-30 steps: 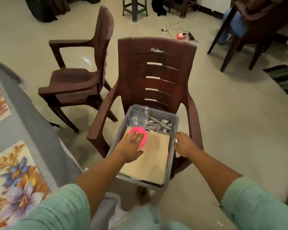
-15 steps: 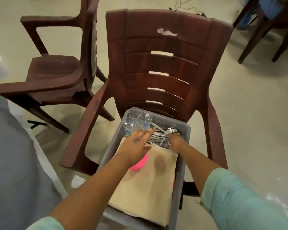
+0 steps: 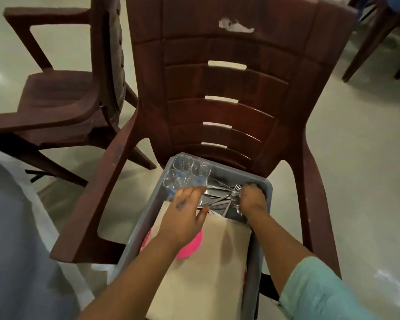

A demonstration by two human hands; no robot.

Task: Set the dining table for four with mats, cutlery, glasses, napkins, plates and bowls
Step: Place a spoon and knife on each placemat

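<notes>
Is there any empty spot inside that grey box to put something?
Hardly. The grey box is crowded: glasses in the far left corner, cutlery beside them under both hands, beige mats filling the near part. Only flat room: the mats' top, right of the pink plate.

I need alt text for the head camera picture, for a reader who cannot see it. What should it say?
Both hands reach into a grey bin on a brown plastic chair: the right hand grips cutlery, the left hand reaches beside it. Clear glasses fill the far corner; a beige cloth lies nearer.
</notes>
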